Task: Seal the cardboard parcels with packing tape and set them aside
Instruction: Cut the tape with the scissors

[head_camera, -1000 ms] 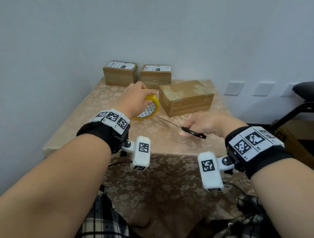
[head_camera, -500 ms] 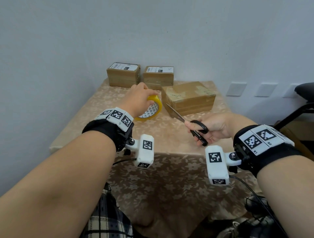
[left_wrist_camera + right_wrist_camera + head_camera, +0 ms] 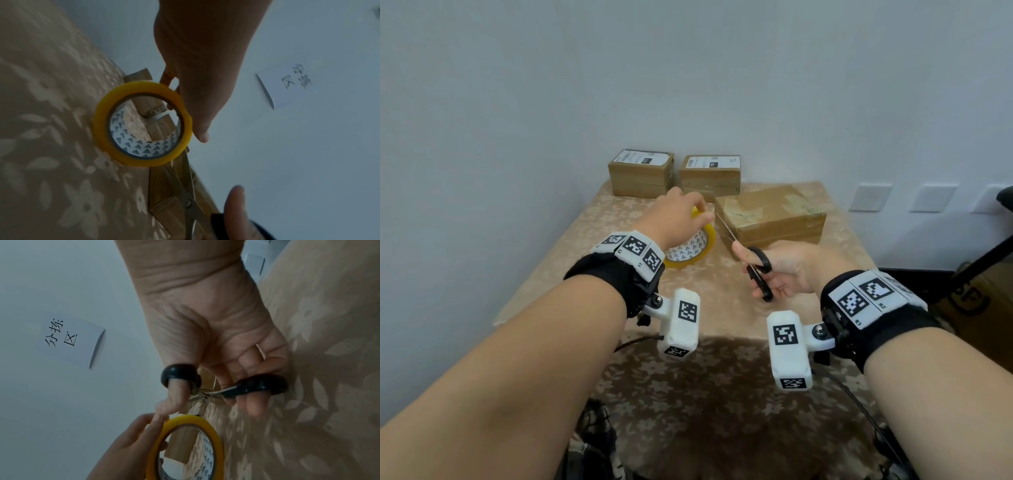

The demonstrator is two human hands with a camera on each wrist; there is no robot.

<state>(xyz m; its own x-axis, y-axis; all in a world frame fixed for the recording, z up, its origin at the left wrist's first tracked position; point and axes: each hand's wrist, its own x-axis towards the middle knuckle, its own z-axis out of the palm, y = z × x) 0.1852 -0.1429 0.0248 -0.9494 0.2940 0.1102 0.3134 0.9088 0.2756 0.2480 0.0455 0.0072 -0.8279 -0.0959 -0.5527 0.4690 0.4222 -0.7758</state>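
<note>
The left hand (image 3: 675,219) grips the yellow tape roll (image 3: 693,246) by its upper rim, fingers curled over the ring, holding it on edge on the bench (image 3: 722,291) with its floral cloth. The right hand (image 3: 787,267) holds black-handled scissors (image 3: 751,260), thumb through one loop and fingers through the other; the blades are parted and point at the gap between the roll and the large parcel (image 3: 770,216). That parcel lies flat just right of the roll, with patches of tape on its top. Two smaller parcels (image 3: 642,173) sit side by side at the bench's far edge against the wall, each with a white label on top. A paper note (image 3: 69,340) with handwritten characters hangs on the wall
</note>
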